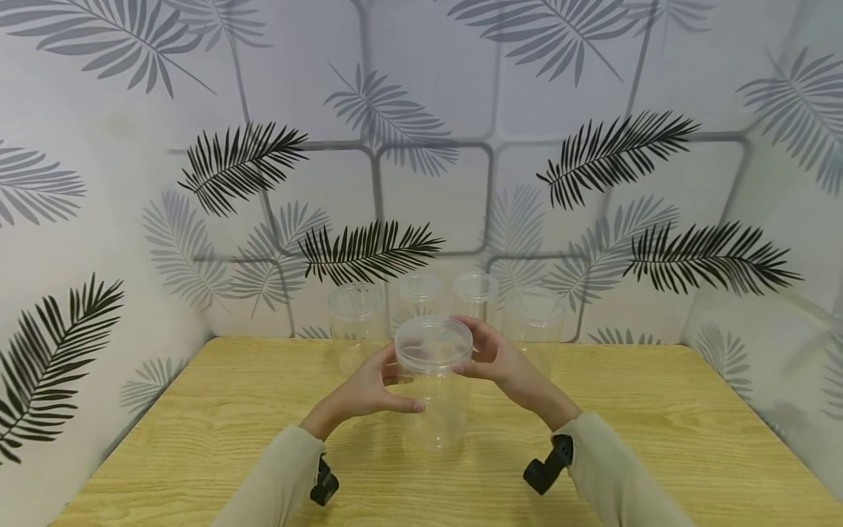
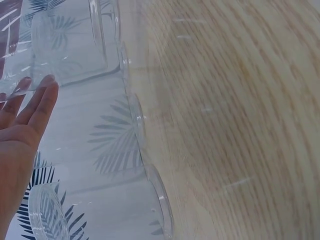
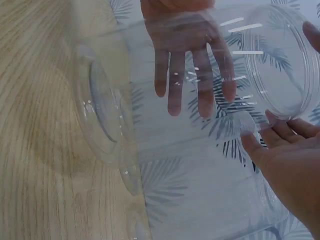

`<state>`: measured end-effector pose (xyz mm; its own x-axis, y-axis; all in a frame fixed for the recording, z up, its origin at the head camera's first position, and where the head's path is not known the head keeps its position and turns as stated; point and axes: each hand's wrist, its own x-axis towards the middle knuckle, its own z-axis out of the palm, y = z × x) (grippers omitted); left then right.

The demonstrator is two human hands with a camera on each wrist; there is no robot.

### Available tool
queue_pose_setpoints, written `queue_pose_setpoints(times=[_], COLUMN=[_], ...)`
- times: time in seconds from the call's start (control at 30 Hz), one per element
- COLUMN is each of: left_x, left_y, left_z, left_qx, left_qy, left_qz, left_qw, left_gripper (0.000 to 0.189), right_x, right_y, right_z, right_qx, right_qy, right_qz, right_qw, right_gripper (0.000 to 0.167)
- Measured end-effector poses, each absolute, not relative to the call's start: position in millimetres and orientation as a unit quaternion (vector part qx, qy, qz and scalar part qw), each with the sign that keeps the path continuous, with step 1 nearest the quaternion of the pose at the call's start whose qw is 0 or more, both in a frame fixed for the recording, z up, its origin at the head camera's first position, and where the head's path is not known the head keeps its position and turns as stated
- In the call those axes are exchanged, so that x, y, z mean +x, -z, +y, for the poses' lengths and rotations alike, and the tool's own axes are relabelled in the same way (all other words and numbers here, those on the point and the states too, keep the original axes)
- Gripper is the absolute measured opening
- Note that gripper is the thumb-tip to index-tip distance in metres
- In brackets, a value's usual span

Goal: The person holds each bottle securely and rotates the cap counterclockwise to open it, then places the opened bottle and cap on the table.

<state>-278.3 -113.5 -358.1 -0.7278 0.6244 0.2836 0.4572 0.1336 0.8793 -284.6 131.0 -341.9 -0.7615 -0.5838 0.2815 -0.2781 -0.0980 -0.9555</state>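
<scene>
A clear, cylindrical plastic jar (image 1: pixel 437 421) with a clear screw lid (image 1: pixel 433 344) stands upright between my hands in the head view. My left hand (image 1: pixel 362 391) holds its body from the left, thumb across the front and fingers round the far side. In the right wrist view the fingers of that left hand (image 3: pixel 192 55) show through the clear wall. My right hand (image 1: pixel 507 366) grips the jar at the lid, its thumb on the near rim and its fingers behind. The left wrist view catches a hand (image 2: pixel 25 125) with fingertips against clear plastic.
Several more clear lidded jars stand in a row behind, among them a wide left jar (image 1: pixel 356 322), a narrow jar (image 1: pixel 476 296) and a wide right jar (image 1: pixel 536 322). The wooden table (image 1: pixel 230 410) ends at a leaf-patterned backdrop (image 1: pixel 428 197).
</scene>
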Motion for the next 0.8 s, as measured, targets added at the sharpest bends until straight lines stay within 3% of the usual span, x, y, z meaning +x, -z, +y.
queue_pose_setpoints(times=[0.17,0.4,0.8], left_x=[-278.1,-278.2,-294.2], left_y=[358.4,358.9,378.7], left_z=[-113.6,-113.5,-115.8], left_qx=[0.36,0.356,0.341], left_qy=[-0.553,-0.552,-0.547], left_qz=[0.747,0.75,0.763], left_qw=[0.08,0.075,0.054], left_gripper=[0.089,0.089,0.086], right_x=[-292.4,-288.5,-264.3], right_y=[340.5,340.6,343.0], right_z=[134.7,134.8,117.6], right_qx=[-0.348,-0.345,-0.246], right_qy=[0.669,0.67,0.658], right_qz=[0.638,0.64,0.711], right_qw=[0.156,0.147,0.005], right_gripper=[0.079,0.081,0.082])
